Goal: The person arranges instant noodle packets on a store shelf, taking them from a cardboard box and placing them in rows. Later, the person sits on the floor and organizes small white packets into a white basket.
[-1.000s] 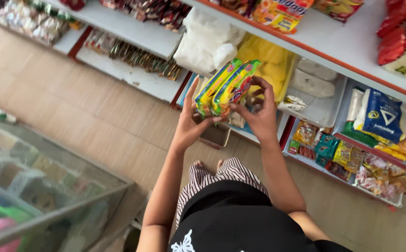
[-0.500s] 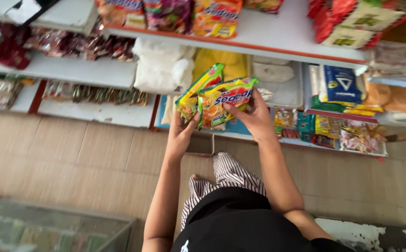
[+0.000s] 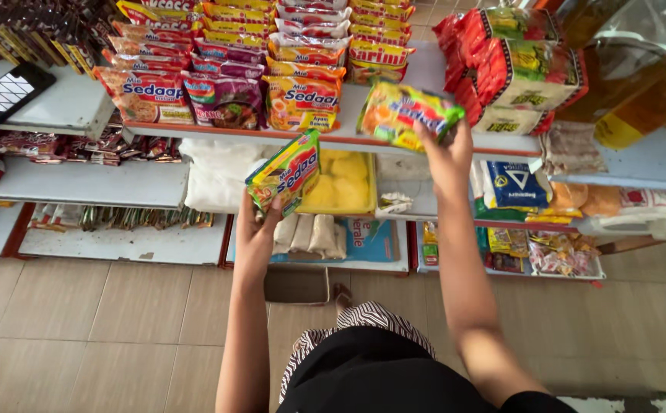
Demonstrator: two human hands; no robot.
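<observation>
Since the earlier frame the hands have been parted: one noodle packet is pinched by the right hand at the upper shelf; the second packet is gripped by the left hand lower down. Stacked packets might be dislodged.

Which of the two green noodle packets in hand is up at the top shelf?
The green packet in the right hand; the left hand's packet sits lower.

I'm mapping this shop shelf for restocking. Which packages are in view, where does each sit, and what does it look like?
Noodle packet: right hand, top shelf edge; flat, yellow-green.
Second packet: left hand, lower; yellow-green.
Shelved noodle packets: top shelf rows; red, purple, orange.
Red multipacks: top right, stacked.
Blue pouch: middle shelf, right.
</observation>
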